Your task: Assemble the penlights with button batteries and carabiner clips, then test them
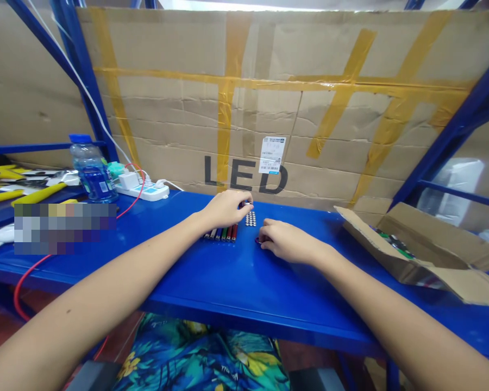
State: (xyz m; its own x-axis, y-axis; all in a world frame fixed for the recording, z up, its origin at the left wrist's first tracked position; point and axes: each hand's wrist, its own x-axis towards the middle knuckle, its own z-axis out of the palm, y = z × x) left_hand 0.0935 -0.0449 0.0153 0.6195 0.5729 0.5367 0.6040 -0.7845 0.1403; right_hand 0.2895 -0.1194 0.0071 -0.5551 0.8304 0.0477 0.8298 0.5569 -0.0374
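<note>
My left hand (227,208) is closed at the far end of a small block of silver button cells (250,219), its thumb and fingertips pinching what look like a few of the cells. Just below that hand, slim pen-like tubes (221,234) in red, green, black and silver lie side by side, partly hidden by the hand and wrist. To the right of the cells, my right hand (287,241) rests low over the blue table (212,282). Its fingers are curled round a small purple piece (258,240), mostly hidden, so its full shape does not show.
An open cardboard box (427,271) with several pen-like tubes inside stands at the right. On the left are a blue-capped bottle (93,168), a white power strip (146,191), a red cable (28,277) and yellow-handled tools (41,194). A large taped carton (179,119) stands behind.
</note>
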